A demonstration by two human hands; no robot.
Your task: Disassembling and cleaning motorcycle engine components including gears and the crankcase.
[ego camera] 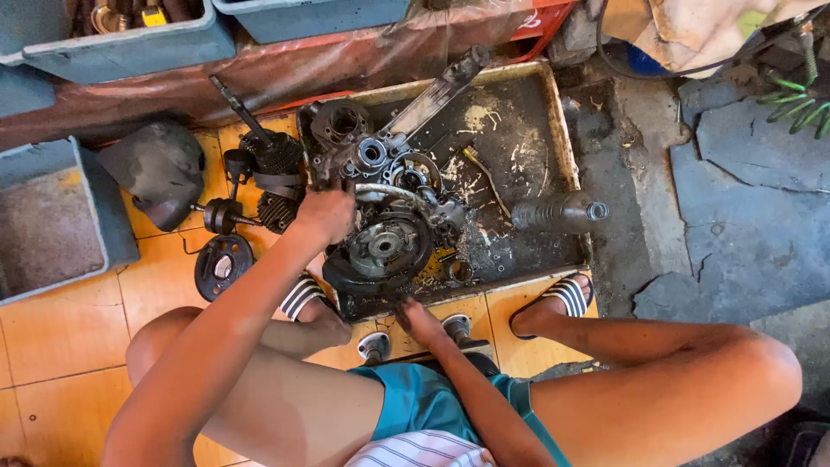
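Squatting at frame centre, your right hand [421, 322] rests with curled fingers at the tray's near rim; whether it holds anything I cannot tell. Your left hand [326, 213] grips the engine case [385, 246], already stripped, in the oily metal tray [553, 112]. Gears [275, 156] lie left; blue bins [130, 47] and a red panel [545, 22] sit along the upper edge.

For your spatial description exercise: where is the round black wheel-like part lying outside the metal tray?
In the head view, the round black part lies flat on the orange floor tiles, left of the metal tray, just below the black gears and beside the left arm.
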